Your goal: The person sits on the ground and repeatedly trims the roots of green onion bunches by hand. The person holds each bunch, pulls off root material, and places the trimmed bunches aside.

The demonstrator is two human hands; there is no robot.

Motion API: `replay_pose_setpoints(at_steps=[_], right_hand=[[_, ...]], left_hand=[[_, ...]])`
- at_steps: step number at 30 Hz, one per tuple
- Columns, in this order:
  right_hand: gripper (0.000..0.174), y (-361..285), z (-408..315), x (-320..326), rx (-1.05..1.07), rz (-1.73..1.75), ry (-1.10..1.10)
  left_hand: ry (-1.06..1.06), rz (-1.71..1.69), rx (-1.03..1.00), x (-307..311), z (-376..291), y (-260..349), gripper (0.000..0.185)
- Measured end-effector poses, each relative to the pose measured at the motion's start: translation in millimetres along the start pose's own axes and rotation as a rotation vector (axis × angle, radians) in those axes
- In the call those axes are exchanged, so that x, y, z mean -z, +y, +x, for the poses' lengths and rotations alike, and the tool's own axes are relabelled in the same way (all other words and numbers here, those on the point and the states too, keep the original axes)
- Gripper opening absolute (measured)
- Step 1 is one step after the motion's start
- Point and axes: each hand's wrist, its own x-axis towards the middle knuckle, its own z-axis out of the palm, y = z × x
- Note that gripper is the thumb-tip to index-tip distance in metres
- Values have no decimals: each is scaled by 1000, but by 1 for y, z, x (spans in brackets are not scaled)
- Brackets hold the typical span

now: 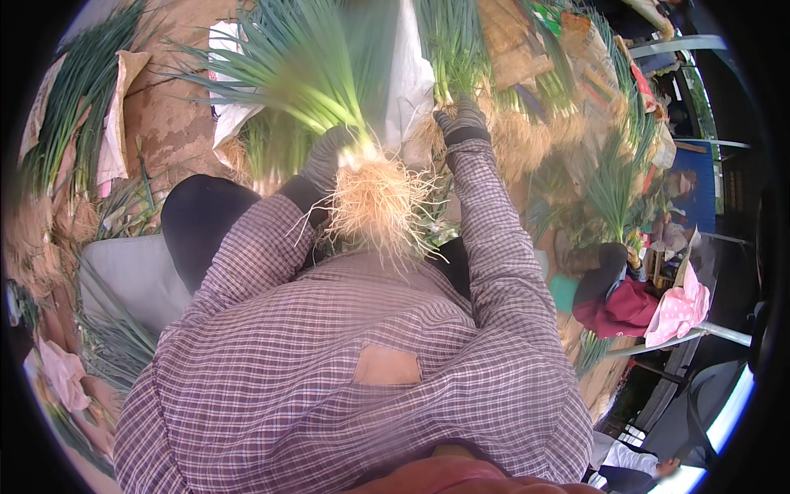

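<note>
My left hand [324, 162], in a grey glove, is closed around the pale stems of a bunch of green onions [330, 105]. The leaves fan up and to the left, and the tangled roots hang towards my lap. My right hand [461, 117], gloved too, reaches forward to another pile of green onions [453, 58] beside a white woven sack. Its fingers lie at the base of the stems, by the roots; whether they grip any is unclear.
More green onions [80, 105] lie on sacks at the left. A white sack [410, 80] lies ahead between piles. Further root bundles [521, 139] stretch right. A co-worker in a pink dotted hat [679, 305] sits at the right. A grey seat [133, 278] is by my left leg.
</note>
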Motion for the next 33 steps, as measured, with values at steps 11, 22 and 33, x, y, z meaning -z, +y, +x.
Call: replay_pose_setpoints(at_steps=[11, 22, 33], right_hand=[[22, 0, 10, 51, -373, 485, -673], [23, -12, -71, 6, -259, 558, -600], [24, 9, 36, -21, -267, 274, -253]], left_hand=[[261, -143, 361, 20, 2, -22, 31], [-49, 731, 48, 14, 6, -44, 8], [93, 540, 295, 72, 21, -48, 24]])
